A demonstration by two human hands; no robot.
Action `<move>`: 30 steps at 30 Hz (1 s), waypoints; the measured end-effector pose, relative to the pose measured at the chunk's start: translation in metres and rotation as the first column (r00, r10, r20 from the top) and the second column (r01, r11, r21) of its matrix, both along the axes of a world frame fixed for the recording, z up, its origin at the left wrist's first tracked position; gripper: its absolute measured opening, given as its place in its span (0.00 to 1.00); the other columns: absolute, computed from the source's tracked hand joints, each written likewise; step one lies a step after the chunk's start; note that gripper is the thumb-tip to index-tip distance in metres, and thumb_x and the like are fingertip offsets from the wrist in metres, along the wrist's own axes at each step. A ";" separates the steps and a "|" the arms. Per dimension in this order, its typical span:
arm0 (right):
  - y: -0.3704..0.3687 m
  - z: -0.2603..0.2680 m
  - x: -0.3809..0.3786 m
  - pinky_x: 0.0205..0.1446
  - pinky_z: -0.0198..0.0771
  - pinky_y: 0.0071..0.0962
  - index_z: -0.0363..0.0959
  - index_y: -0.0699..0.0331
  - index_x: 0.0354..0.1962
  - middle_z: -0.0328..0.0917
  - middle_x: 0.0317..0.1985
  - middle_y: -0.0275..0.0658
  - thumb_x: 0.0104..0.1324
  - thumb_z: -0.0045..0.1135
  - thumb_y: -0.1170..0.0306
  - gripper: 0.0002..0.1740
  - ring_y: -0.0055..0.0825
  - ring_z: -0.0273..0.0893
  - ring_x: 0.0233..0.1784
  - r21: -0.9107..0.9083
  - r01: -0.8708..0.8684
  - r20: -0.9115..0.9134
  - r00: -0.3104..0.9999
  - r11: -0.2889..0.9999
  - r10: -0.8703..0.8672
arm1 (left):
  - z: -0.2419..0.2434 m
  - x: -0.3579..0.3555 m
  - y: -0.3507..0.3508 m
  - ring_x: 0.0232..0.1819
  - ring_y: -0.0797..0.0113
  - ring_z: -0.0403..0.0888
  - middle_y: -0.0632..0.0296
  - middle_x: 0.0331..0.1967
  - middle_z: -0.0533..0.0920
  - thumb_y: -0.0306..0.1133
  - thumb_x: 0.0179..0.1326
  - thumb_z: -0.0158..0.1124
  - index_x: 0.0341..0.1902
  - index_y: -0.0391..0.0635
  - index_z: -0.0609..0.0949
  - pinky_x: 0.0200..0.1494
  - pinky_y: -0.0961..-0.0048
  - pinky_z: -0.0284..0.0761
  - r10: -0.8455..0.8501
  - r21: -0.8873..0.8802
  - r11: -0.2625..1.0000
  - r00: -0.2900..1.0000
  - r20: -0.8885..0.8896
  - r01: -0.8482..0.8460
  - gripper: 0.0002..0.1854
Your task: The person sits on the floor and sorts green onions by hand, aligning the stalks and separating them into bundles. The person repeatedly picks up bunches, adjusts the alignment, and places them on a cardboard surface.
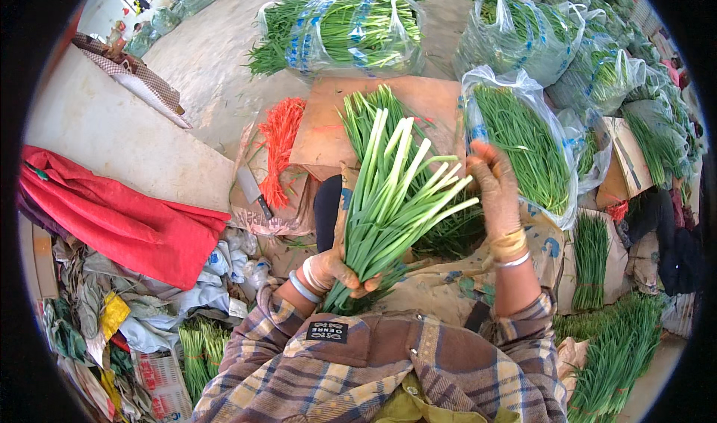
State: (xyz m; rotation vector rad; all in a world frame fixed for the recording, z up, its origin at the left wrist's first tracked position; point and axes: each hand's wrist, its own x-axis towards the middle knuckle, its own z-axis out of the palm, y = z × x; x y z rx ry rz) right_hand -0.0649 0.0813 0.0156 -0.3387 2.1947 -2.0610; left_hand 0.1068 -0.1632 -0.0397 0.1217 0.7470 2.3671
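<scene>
My left hand (344, 272) grips a fanned bunch of garlic chives (386, 193) low on its green leaves, close to my chest. The bunch's white stalk ends point up and to the right. My right hand (493, 182) is raised just right of those ends, blurred, its fingers loosely bent and apart with nothing visible between them. Behind the bunch, more chives (369, 106) lie on a brown cardboard sheet (319, 126). To the right of my right hand sits an opened clear plastic bag (518, 143) full of chives.
Orange-red tie strips (280, 143) and a cleaver (252, 190) lie at left, near a red cloth (134, 210). Large bagged chives (341, 34) stand ahead, with more bags (515, 36) at right. Tied bunches (591, 260) and a chive pile (616, 356) lie at lower right, near another person's legs (661, 227).
</scene>
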 end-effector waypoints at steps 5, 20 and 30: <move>0.005 -0.005 -0.016 0.50 0.75 0.39 0.77 0.61 0.55 0.81 0.38 0.43 0.57 0.65 0.71 0.25 0.40 0.81 0.45 0.651 -0.186 -0.541 0.567 0.736 0.621 | -0.017 -0.001 -0.002 0.21 0.67 0.77 0.49 0.33 0.81 0.29 0.43 0.80 0.55 0.34 0.75 0.19 0.74 0.73 -0.180 0.188 0.968 0.981 0.065 0.165 0.34; 0.092 -0.061 -0.010 0.46 0.78 0.33 0.81 0.60 0.46 0.84 0.40 0.42 0.68 0.61 0.67 0.11 0.39 0.82 0.39 0.873 -0.059 -0.130 0.929 0.485 0.347 | 0.019 0.028 -0.030 0.37 0.68 0.82 0.58 0.38 0.84 0.28 0.46 0.75 0.57 0.38 0.79 0.44 0.73 0.78 0.138 -0.473 0.879 0.982 0.128 -0.062 0.30; 0.027 0.034 0.026 0.30 0.69 0.21 0.76 0.59 0.35 0.74 0.26 0.28 0.67 0.63 0.62 0.10 0.17 0.71 0.23 -0.500 -0.321 0.304 0.805 0.805 0.510 | 0.039 0.013 -0.002 0.43 0.70 0.81 0.61 0.44 0.84 0.23 0.50 0.76 0.61 0.40 0.77 0.46 0.73 0.79 0.149 -0.550 0.826 0.989 0.001 -0.124 0.32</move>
